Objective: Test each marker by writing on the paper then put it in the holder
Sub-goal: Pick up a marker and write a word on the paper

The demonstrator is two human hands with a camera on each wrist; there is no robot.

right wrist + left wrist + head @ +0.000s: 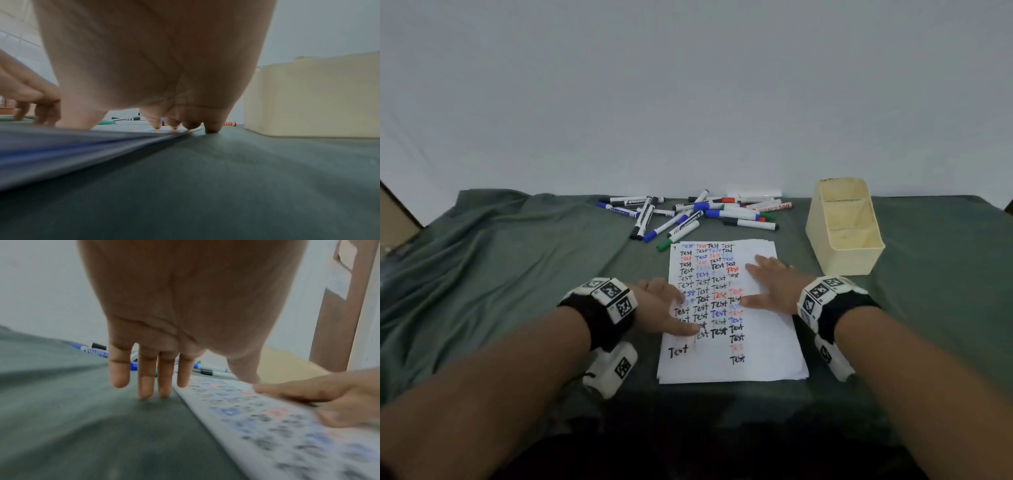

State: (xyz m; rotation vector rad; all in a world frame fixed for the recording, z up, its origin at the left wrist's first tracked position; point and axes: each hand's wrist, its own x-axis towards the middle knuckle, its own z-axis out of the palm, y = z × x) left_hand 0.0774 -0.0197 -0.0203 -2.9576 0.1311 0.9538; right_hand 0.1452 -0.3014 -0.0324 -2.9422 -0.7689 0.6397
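A stack of white paper (pixel 763 356) covered with rows of the word "Test" lies in the middle of the green cloth. My left hand (pixel 664 305) lies flat at the paper's left edge, fingers straight, holding nothing; in the left wrist view its fingertips (pixel 145 392) touch the cloth beside the paper (pixel 267 426). My right hand (pixel 774 284) presses flat on the right half of the sheet. Several markers (pixel 698 214) lie in a loose pile beyond the paper. A cream holder (pixel 842 226) with divided compartments stands at the back right, with no marker visible inside.
Green cloth (pixel 517 274) covers the table, rumpled on the left. A pale wall rises right behind the markers. In the right wrist view the holder (pixel 312 97) stands close on the right of the hand. A wooden door frame (pixel 339 321) shows in the left wrist view.
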